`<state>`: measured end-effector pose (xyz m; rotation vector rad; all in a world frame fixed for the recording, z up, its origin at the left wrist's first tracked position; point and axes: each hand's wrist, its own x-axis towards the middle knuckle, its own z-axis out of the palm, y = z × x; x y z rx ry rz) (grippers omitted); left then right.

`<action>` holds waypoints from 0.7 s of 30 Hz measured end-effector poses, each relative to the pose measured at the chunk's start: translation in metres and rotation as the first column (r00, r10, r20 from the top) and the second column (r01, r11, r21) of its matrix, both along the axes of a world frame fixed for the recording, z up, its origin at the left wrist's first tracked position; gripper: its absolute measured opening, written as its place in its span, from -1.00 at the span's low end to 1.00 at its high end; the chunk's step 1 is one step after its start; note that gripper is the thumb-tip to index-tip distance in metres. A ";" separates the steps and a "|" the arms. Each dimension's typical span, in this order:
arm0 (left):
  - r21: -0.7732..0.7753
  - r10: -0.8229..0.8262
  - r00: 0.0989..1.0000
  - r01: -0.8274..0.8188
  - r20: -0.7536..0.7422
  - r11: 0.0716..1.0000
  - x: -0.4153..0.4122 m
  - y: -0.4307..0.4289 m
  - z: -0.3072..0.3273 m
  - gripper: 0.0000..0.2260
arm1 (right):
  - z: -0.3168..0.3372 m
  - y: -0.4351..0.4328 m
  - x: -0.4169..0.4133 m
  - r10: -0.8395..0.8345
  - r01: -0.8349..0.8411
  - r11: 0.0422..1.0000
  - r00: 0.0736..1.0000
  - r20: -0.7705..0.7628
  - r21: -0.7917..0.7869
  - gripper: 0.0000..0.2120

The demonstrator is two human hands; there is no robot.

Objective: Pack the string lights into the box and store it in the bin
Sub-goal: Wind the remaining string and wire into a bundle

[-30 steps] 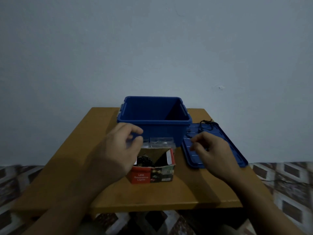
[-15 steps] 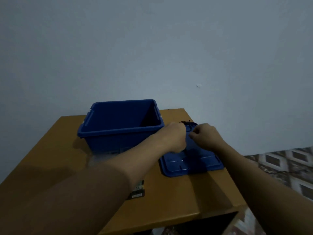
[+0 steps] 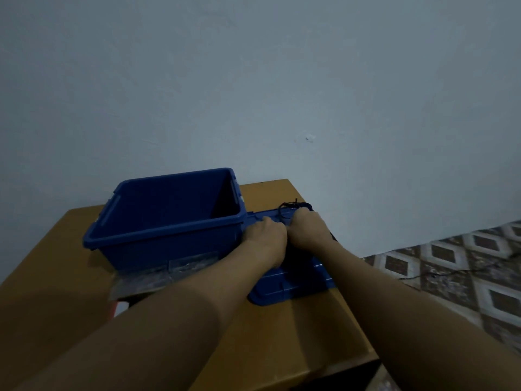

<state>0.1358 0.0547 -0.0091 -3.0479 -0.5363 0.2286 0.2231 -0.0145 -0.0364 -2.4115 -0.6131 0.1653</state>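
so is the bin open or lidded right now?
Open. Nothing covers the blue bin; its lid lies flat on the table beside it.

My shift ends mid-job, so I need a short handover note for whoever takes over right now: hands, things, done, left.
Left hand and right hand: side by side on the string lights at the far end of the lid. Their fingers are hidden, so the grip is unconfirmed.
Bin: open on the table, lid flat to its right.
Box: in front of the bin, flaps open, contents hidden by the left forearm.
Done: nothing visibly stored.
Left: put the lights in the box, close it, and place it in the bin.
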 end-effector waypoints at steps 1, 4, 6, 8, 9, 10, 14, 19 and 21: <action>0.003 -0.008 1.000 0.008 0.016 1.000 -0.003 -0.001 0.002 -0.66 | 0.002 -0.003 -0.003 -0.030 0.031 0.997 0.999 -0.014 0.066 -0.63; -0.056 -0.023 0.994 0.029 0.111 0.998 -0.014 -0.002 0.013 -0.70 | 0.008 -0.013 -0.009 -0.098 0.098 0.962 0.995 -0.013 0.256 -0.80; -0.134 -0.024 0.979 0.052 0.200 0.990 -0.026 -0.005 0.025 -0.81 | 0.017 -0.025 -0.018 -0.115 0.144 0.894 0.989 -0.094 0.424 -0.96; -0.215 -0.022 0.952 0.091 0.304 0.972 -0.042 -0.009 0.036 -0.92 | 0.029 -0.040 -0.031 -0.065 0.152 0.811 0.983 -0.172 0.565 -0.85; -0.253 -0.023 0.936 0.119 0.352 0.960 -0.050 -0.012 0.043 -0.95 | 0.037 -0.049 -0.039 -0.037 0.149 0.782 0.980 -0.193 0.606 -0.81; -0.291 -0.021 0.919 0.146 0.394 0.946 -0.058 -0.014 0.048 -0.96 | 0.044 -0.056 -0.047 -0.009 0.146 0.753 0.977 -0.211 0.642 -0.79; -0.444 0.002 0.868 0.251 0.496 0.860 -0.098 -0.024 0.074 -0.98 | 0.075 -0.088 -0.088 0.102 0.128 0.657 0.962 -0.255 0.743 -0.74; -0.521 0.038 0.842 0.298 0.539 0.800 -0.147 -0.029 0.094 -0.90 | 0.098 -0.121 -0.132 0.189 -0.012 0.650 0.971 -0.147 0.760 -0.83; -0.555 0.074 0.824 0.309 0.562 0.773 -0.169 -0.034 0.098 -0.89 | 0.105 -0.132 -0.152 0.159 -0.074 0.707 0.986 -0.056 0.703 -0.88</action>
